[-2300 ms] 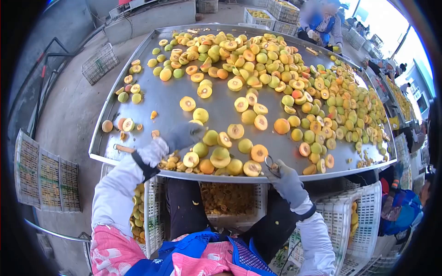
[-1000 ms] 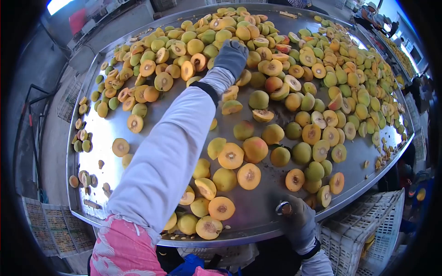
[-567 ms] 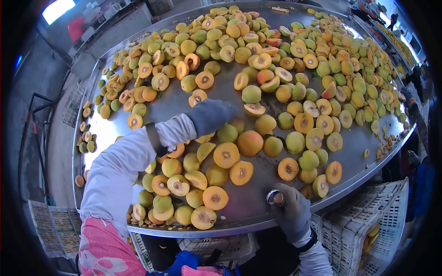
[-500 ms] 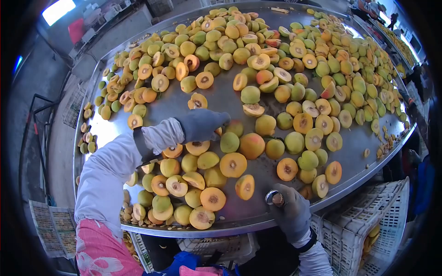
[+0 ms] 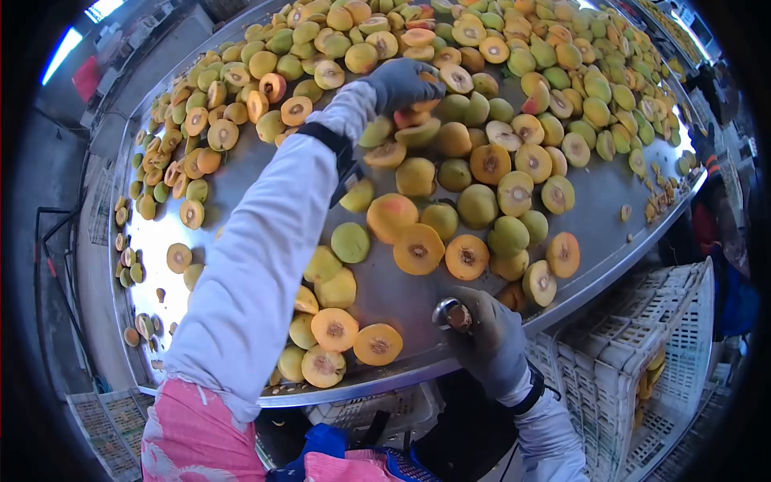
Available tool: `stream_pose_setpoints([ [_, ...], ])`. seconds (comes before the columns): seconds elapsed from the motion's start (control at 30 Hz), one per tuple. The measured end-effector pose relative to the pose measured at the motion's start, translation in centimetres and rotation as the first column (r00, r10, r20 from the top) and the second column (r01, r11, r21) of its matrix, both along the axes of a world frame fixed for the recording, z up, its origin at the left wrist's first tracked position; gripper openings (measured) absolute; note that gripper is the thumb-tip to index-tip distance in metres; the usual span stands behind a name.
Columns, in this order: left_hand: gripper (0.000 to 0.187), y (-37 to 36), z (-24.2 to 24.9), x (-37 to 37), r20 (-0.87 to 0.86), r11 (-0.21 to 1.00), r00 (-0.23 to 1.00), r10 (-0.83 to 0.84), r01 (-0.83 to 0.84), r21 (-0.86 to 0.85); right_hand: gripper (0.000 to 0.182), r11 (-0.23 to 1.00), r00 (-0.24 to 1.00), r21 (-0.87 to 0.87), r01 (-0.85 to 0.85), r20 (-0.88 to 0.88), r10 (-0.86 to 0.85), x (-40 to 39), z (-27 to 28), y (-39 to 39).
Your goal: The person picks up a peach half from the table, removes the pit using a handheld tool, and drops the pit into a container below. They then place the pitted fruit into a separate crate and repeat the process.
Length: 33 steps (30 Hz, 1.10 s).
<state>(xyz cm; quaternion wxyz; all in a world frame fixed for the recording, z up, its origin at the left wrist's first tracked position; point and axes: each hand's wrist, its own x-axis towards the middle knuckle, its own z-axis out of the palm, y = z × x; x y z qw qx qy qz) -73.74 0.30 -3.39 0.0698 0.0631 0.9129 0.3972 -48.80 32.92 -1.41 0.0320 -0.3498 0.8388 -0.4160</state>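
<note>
My left hand (image 5: 405,87), in a grey glove, reaches across the metal table to the far heap of peaches. Its fingers curl over a peach half (image 5: 426,104), partly hidden and blurred. Right below it are blurred peach pieces (image 5: 418,133) and a cut half (image 5: 385,154). At the near edge my right hand (image 5: 488,341), also gloved, is closed around a tool with a shiny metal ring end (image 5: 441,313). Something brown shows inside the ring. Cut halves with their centres showing (image 5: 419,249) lie just beyond this hand.
A metal table (image 5: 393,301) with a raised rim bears many whole and halved peaches (image 5: 594,88). White plastic crates (image 5: 626,361) stand below its right edge. Small scraps (image 5: 660,197) lie near the right rim.
My left hand has moved away from me, from mid-table to the far heap. Several near-left peaches have shifted or left view, and the camera view has moved. My right hand still grips the tool.
</note>
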Motion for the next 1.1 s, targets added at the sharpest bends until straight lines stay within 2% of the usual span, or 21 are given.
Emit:
stream_pose_setpoints([
  [0.1, 0.028, 2.4, 2.0, 9.6, 0.042, 0.984, 0.999, -0.015, 0.008, 0.175, 0.035, 1.0, 1.0, -0.01, 0.016, -0.021, -0.016, 0.1, 0.1, 0.0],
  [0.13, 0.026, 2.4, 3.0, 12.4, 0.141, 0.992, 0.985, -0.094, 0.08, 0.1, 0.035, 1.0, 0.999, -0.013, 0.016, -0.044, -0.017, 0.1, 0.0, 0.0],
  [0.2, 0.022, 2.5, 2.0, 18.5, 0.023, 0.916, 0.965, -0.261, 0.255, -0.309, 0.035, 1.0, 0.999, -0.016, 0.013, -0.039, -0.014, 0.2, -0.2, 0.2],
  [0.27, 0.019, 3.2, 4.1, 22.1, 0.109, 0.897, 0.977, -0.184, 0.212, -0.389, 0.035, 0.996, 0.997, -0.067, 0.061, -0.044, -0.064, 0.4, -0.3, 0.1],
  [0.37, 0.015, 1.1, 4.9, 27.3, -0.308, 0.938, 0.948, -0.081, -0.032, -0.346, 0.029, 0.991, 0.996, -0.097, 0.089, -0.004, -0.09, 0.4, -0.7, -0.1],
  [0.4, 0.015, 0.7, 6.0, 28.8, -0.295, 0.935, 0.954, -0.051, -0.059, -0.351, 0.027, 0.989, 0.995, -0.108, 0.098, -0.019, -0.1, 0.5, -1.0, -0.3],
  [0.43, 0.02, 0.6, 7.5, 30.6, -0.226, 0.963, 0.945, 0.238, -0.26, -0.075, 0.026, 0.986, 0.994, -0.133, 0.096, -0.028, -0.101, 0.4, -0.9, -0.4],
  [0.47, 0.024, 0.7, 8.6, 32.6, -0.088, 0.863, 0.867, 0.49, -0.469, 0.186, 0.024, 0.983, 0.994, -0.155, 0.095, -0.036, -0.102, 0.3, -0.7, -0.5],
  [0.5, 0.024, 1.1, 9.3, 34.9, -0.075, 0.848, 0.853, 0.516, -0.497, 0.185, 0.023, 0.977, 0.989, -0.169, 0.133, -0.035, -0.141, 0.6, -0.8, -0.6],
  [0.53, 0.028, 1.6, 9.9, 37.0, 0.118, 0.665, 0.775, 0.621, -0.601, 0.443, 0.022, 0.976, 0.989, -0.18, 0.127, -0.047, -0.137, 0.6, -0.9, -0.6],
  [0.57, 0.032, 2.3, 10.6, 39.1, 0.327, 0.397, 0.691, 0.645, -0.668, 0.629, 0.022, 0.973, 0.99, -0.193, 0.127, -0.042, -0.137, 0.7, -1.1, -0.6],
  [0.6, 0.038, 2.8, 10.3, 40.7, 0.407, 0.3, 0.701, 0.586, -0.654, 0.695, 0.021, 0.969, 0.988, -0.211, 0.13, -0.049, -0.143, 0.8, -1.1, -0.7],
  [0.67, 0.036, 5.6, 8.6, 44.1, 0.295, 0.248, 0.735, 0.611, -0.532, 0.81, 0.021, 0.964, 0.991, -0.244, 0.106, -0.05, -0.122, 1.6, -0.7, -0.7],
  [0.73, 0.037, 6.6, 6.2, 45.8, 0.35, 0.092, 0.745, 0.569, -0.48, 0.872, 0.02, 0.957, 0.993, -0.275, 0.092, -0.05, -0.109, 2.9, 0.8, -0.4],
  [0.77, 0.038, 8.2, 6.6, 47.1, 0.074, 0.44, 0.818, 0.571, -0.381, 0.813, 0.02, 0.963, 0.995, -0.252, 0.09, -0.024, -0.1, 4.0, 1.8, -0.4],
  [0.87, 0.029, 9.8, 8.5, 47.9, 0.274, 0.321, 0.824, 0.496, -0.467, 0.824, 0.018, 0.985, 0.995, -0.153, 0.075, -0.049, -0.083, 6.6, 4.6, -0.2],
  [0.9, 0.029, 9.9, 8.8, 48.1, 0.262, 0.324, 0.827, 0.497, -0.457, 0.828, 0.018, 0.984, 0.997, -0.162, 0.075, 0.04, -0.069, 7.0, 4.7, -0.4],
  [0.97, 0.033, 10.1, 9.3, 48.7, -0.091, 0.74, 0.858, 0.506, -0.378, 0.556, 0.018, 0.984, 0.992, -0.169, 0.058, 0.118, -0.038, 7.7, 5.2, -1.0],
  [1.03, 0.034, 11.0, 10.7, 49.1, -0.067, 0.661, 0.839, 0.539, -0.373, 0.651, 0.021, 0.988, 0.899, -0.137, 0.07, 0.438, -0.003, 9.5, 5.7, -1.8],
  [1.07, 0.036, 11.4, 11.1, 49.5, -0.028, 0.576, 0.83, 0.557, -0.362, 0.733, 0.021, 0.99, 0.893, -0.126, 0.061, 0.45, 0.002, 10.7, 6.3, -2.1],
  [1.1, 0.033, 11.4, 10.7, 49.9, -0.007, 0.529, 0.842, 0.539, -0.332, 0.781, 0.022, 0.986, 0.73, -0.157, 0.058, 0.68, 0.065, 12.1, 7.7, -2.4],
])
